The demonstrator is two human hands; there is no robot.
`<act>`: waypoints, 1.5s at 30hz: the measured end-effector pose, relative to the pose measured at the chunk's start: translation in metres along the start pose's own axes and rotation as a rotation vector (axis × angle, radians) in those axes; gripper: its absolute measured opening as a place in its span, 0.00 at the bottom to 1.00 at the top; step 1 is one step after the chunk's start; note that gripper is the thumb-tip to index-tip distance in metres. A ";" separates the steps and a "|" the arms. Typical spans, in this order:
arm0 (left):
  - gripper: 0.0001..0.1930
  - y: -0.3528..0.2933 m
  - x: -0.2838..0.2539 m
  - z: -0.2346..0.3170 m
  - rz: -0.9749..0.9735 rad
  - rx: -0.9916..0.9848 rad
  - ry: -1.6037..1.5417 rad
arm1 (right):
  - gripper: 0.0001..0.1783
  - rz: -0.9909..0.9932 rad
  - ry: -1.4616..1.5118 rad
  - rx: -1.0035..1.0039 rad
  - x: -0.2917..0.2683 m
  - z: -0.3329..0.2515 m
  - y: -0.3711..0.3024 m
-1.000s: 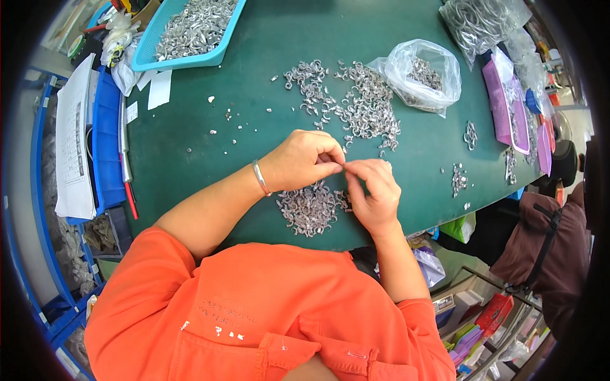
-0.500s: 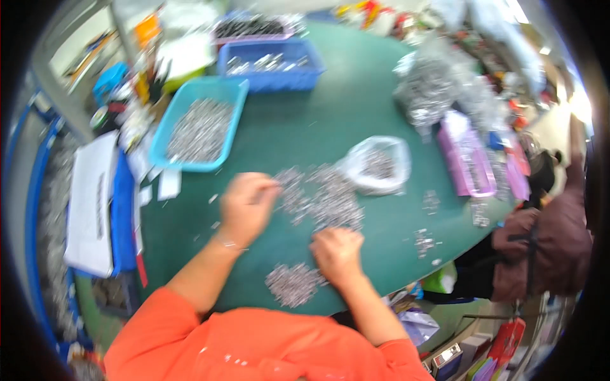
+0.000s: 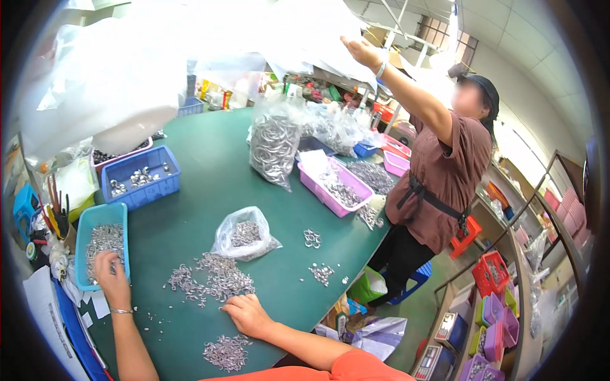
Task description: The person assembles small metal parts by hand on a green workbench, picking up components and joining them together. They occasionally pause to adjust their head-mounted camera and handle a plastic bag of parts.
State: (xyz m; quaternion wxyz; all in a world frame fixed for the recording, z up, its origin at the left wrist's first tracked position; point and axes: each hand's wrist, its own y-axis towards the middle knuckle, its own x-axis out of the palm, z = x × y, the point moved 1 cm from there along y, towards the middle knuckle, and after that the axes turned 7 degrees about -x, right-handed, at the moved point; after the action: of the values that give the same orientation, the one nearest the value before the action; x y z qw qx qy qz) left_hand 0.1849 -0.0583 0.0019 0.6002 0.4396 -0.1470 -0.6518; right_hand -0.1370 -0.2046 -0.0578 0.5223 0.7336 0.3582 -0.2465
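My left hand (image 3: 113, 279) is over the near side of a turquoise basket (image 3: 126, 238) heaped with small silvery metal pieces. Its thumb and bent fingers look slightly apart, and I make out nothing between them. My right hand (image 3: 249, 315) rests on the table at the near edge of a loose pile of small metal rings or hooks (image 3: 219, 276). Its fingers are curled down, hiding whatever may be in them. A smaller pile of similar pieces (image 3: 226, 353) lies nearer to me. Beyond the big pile, an opened clear plastic bag (image 3: 222, 240) holds more pieces.
On the green table (image 3: 203, 171) stand a blue basket (image 3: 141, 189), a tall bag of metal rings (image 3: 274, 149) and a pink basket (image 3: 327, 195). Small clusters (image 3: 321, 274) lie at the right. A person in a brown top (image 3: 438, 178) stands by the right edge, one arm raised.
My left hand has gone from beside the pile to the turquoise basket. My right hand stays by the pile. The view has tilted up and right, showing the other person, whose arm is raised.
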 end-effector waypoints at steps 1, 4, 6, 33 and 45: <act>0.05 -0.002 0.004 0.015 -0.028 0.022 -0.070 | 0.08 -0.026 -0.002 0.005 -0.001 0.000 0.000; 0.05 -0.014 0.012 0.052 -0.221 -0.008 -0.258 | 0.08 -0.064 0.039 0.018 -0.003 0.000 0.005; 0.04 -0.025 0.016 0.075 -0.318 -0.029 -0.346 | 0.08 -0.120 0.009 -0.012 -0.007 0.006 0.006; 0.06 -0.111 0.015 0.144 -1.075 -0.110 -0.464 | 0.14 0.329 1.587 -1.030 -0.286 -0.171 0.085; 0.07 -0.109 0.006 0.141 -1.049 -0.037 -0.414 | 0.04 0.346 0.917 -0.595 -0.270 -0.111 0.085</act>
State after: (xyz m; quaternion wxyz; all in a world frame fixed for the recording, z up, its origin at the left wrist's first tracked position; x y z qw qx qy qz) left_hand 0.0081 -0.0852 0.0014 0.1621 0.3062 -0.0119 -0.9380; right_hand -0.2393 -0.1893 0.2276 0.5303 0.6350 0.4766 0.2973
